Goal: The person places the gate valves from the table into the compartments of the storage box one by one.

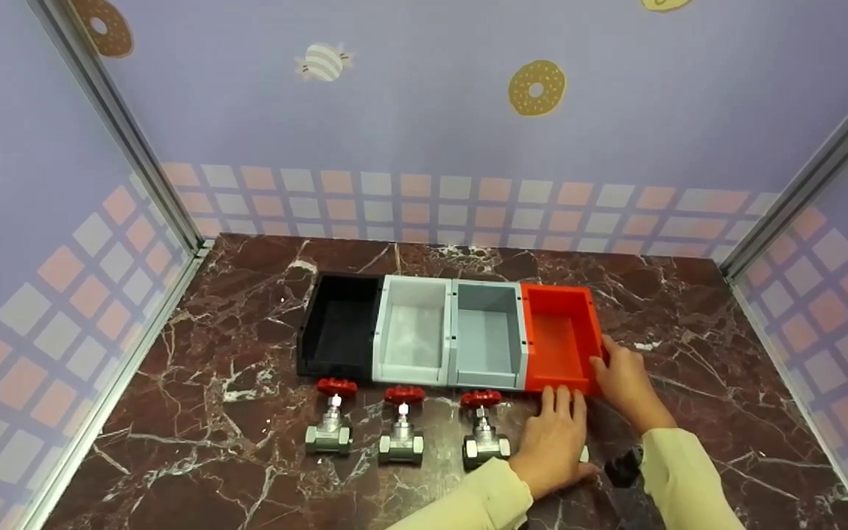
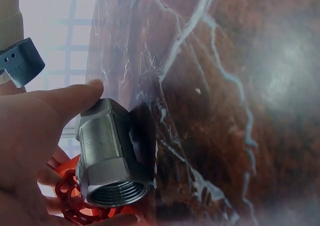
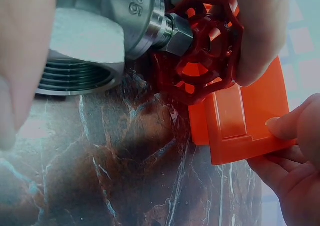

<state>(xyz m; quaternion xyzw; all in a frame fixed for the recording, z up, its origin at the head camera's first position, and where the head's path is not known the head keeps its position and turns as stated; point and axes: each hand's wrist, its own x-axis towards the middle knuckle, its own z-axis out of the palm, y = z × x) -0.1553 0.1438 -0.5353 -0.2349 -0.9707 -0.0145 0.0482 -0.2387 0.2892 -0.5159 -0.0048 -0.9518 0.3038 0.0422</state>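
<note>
Presently at the orange bin: its right side wall (image 1: 592,316) is gripped by the right hand (image 1: 626,379), with the thumb set inside the wall and the fingers set outside it.
Left hand: a metal valve (image 2: 105,146) is grasped by the left hand (image 1: 553,442), the thumb laid against its body and the fingers placed about its red handwheel (image 3: 202,51).
Grasped valve: it is held just in front of the orange bin, with the wheel end directed toward the bin; whether any weight is borne by the bench (image 1: 196,427) cannot be told.
Other valves: three more valves (image 1: 400,447) are lined up on the bench, in front of the orange bin and to its left, their red wheels pointed toward the row of bins.
Neighbouring bins: the grey bin (image 1: 484,342) is set against the left side of the orange bin; farther left are placed the white bin (image 1: 413,331) and, at the end, the black bin (image 1: 343,324).
Sleeves: pale yellow sleeves (image 1: 689,478) are seen in front of the orange bin.
Backdrop: well behind the orange bin, a lilac wall (image 1: 424,110) is decorated with doughnuts, a sweet and a band of pink and white squares.
</note>
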